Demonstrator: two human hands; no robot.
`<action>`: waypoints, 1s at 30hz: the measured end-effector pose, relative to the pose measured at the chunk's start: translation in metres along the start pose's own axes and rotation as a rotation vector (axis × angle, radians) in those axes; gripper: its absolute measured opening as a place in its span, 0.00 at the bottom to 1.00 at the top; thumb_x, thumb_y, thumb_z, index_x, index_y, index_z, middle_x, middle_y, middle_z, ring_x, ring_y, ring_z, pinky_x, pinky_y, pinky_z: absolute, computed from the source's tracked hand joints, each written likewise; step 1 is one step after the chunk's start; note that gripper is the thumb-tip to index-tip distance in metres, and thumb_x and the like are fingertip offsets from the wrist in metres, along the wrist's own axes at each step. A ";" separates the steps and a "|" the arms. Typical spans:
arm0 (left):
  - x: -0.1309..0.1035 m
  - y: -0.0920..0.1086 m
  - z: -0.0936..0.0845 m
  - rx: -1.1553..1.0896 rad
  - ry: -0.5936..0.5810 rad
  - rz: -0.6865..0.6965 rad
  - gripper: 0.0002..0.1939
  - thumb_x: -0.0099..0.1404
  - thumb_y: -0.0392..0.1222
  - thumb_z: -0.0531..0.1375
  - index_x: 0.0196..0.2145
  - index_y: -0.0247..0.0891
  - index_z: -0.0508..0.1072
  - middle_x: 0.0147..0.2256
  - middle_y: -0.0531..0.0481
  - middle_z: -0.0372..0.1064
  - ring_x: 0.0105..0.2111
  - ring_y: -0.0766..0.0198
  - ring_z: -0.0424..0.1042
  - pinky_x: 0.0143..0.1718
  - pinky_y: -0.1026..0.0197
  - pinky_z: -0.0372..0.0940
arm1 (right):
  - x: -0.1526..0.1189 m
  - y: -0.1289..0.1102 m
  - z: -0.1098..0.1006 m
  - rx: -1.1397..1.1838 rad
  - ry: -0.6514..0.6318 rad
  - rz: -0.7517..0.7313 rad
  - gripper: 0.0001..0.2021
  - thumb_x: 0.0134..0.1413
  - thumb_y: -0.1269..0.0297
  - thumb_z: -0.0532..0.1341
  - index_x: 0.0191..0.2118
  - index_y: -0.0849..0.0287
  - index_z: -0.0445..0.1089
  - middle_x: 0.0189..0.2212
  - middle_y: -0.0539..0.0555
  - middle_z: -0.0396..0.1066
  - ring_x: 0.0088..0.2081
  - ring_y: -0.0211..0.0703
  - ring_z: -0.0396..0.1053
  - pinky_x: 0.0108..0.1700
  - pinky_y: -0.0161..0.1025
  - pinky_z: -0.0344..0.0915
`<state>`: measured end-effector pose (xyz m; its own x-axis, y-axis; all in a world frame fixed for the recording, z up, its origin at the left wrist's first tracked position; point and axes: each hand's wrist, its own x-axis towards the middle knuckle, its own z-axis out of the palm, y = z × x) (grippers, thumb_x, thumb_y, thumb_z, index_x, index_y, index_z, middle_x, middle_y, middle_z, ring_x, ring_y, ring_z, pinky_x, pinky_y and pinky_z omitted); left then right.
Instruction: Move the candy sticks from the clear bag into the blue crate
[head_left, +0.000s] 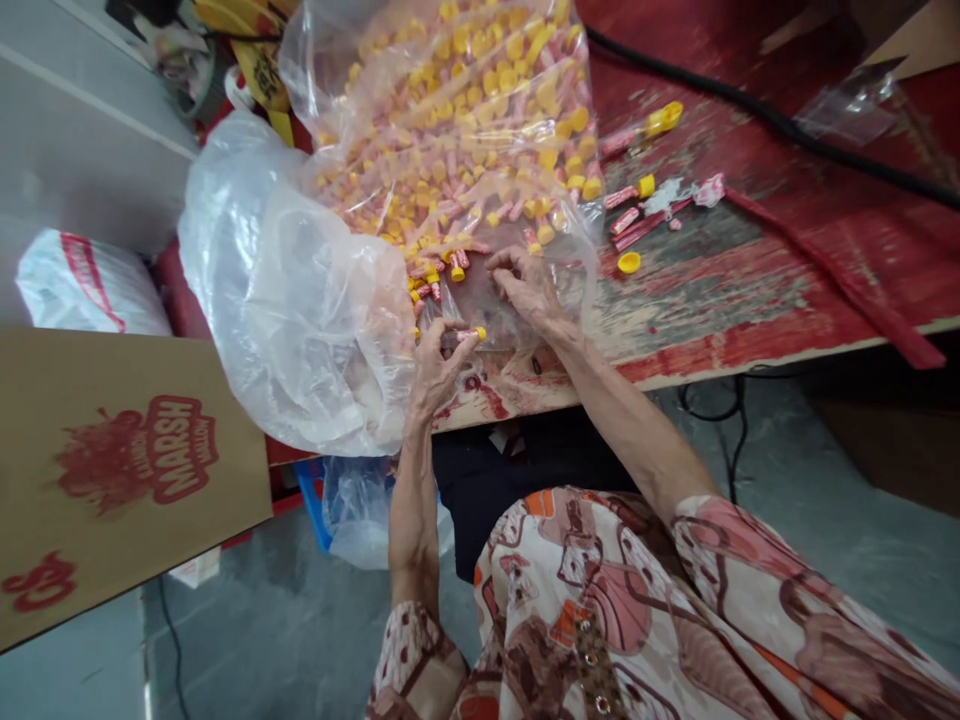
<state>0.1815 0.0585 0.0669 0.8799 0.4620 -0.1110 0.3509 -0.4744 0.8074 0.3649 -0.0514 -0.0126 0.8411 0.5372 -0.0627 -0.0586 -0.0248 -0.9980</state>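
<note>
- L hand [436,368]: thumb & fingers pinch one small capped tube [466,335], pink-white w/ yellow end, close to the table edge.
- R hand [531,290]: fingers bent, near some similar tubes [459,264]; cannot tell if it holds sth.
- Hands are apart, small gap b/w.
- Clear bag [311,55] w/ many such tubes lies beyond hands, on worn red table [810,200].
- Yellow cap [629,263] lies right of bag.

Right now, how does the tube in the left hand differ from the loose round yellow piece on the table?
The tube is narrow and pinkish with a yellow end; the yellow piece is round and yellow throughout. The tube is pinched in the left hand, while the yellow piece lies on the table. Both show yellow.
</note>
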 end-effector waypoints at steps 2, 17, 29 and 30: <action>0.002 0.003 0.007 0.120 0.016 0.064 0.14 0.76 0.54 0.68 0.48 0.43 0.75 0.37 0.52 0.76 0.38 0.62 0.78 0.42 0.60 0.75 | 0.000 0.000 0.000 -0.029 0.006 -0.004 0.07 0.66 0.68 0.61 0.45 0.55 0.76 0.34 0.48 0.77 0.34 0.40 0.71 0.42 0.38 0.70; -0.003 -0.001 0.043 0.447 0.178 0.316 0.08 0.74 0.35 0.63 0.37 0.42 0.68 0.38 0.49 0.72 0.40 0.60 0.75 0.45 0.58 0.71 | 0.035 -0.001 0.022 -0.505 0.049 -0.279 0.16 0.75 0.59 0.53 0.57 0.54 0.74 0.57 0.66 0.77 0.59 0.63 0.73 0.63 0.59 0.70; -0.031 -0.015 0.058 0.286 0.361 0.371 0.13 0.72 0.30 0.59 0.52 0.39 0.75 0.41 0.48 0.75 0.39 0.62 0.77 0.45 0.60 0.72 | 0.023 0.010 0.016 -0.687 -0.018 -0.369 0.16 0.72 0.62 0.55 0.58 0.54 0.74 0.56 0.66 0.78 0.52 0.62 0.76 0.51 0.55 0.74; -0.032 -0.017 0.057 0.292 0.370 0.364 0.12 0.73 0.30 0.59 0.51 0.39 0.75 0.40 0.48 0.75 0.39 0.62 0.77 0.45 0.60 0.72 | 0.020 0.009 0.015 -0.674 -0.004 -0.371 0.15 0.73 0.61 0.55 0.57 0.54 0.74 0.55 0.66 0.78 0.52 0.62 0.76 0.51 0.55 0.74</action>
<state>0.1652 0.0089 0.0239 0.8084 0.4367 0.3946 0.1677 -0.8135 0.5568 0.3726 -0.0282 -0.0226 0.7396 0.6138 0.2759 0.5682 -0.3499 -0.7448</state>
